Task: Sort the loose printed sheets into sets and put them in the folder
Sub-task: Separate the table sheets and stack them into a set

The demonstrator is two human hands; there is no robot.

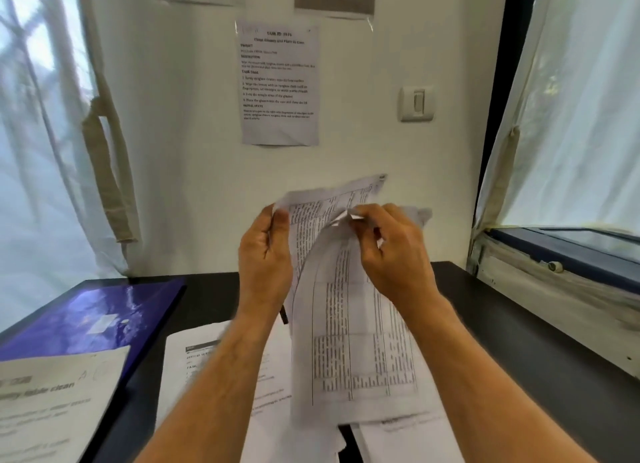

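Note:
I hold a small stack of printed table sheets (360, 341) upright above the black desk (502, 324). My left hand (265, 254) grips the stack's upper left edge. My right hand (391, 251) pinches the top of the front sheet, which is crumpled and peeling away from the one behind. A blue folder (93, 317) lies shut at the desk's left. More loose printed sheets (207, 369) lie flat on the desk under my forearms, and another sheet (52, 403) with bold text lies at the near left, overlapping the folder.
A printed task notice (278, 81) hangs on the white wall ahead, with a light switch (417, 103) to its right. Curtained windows stand on both sides. A window sill (561, 289) borders the desk's right edge.

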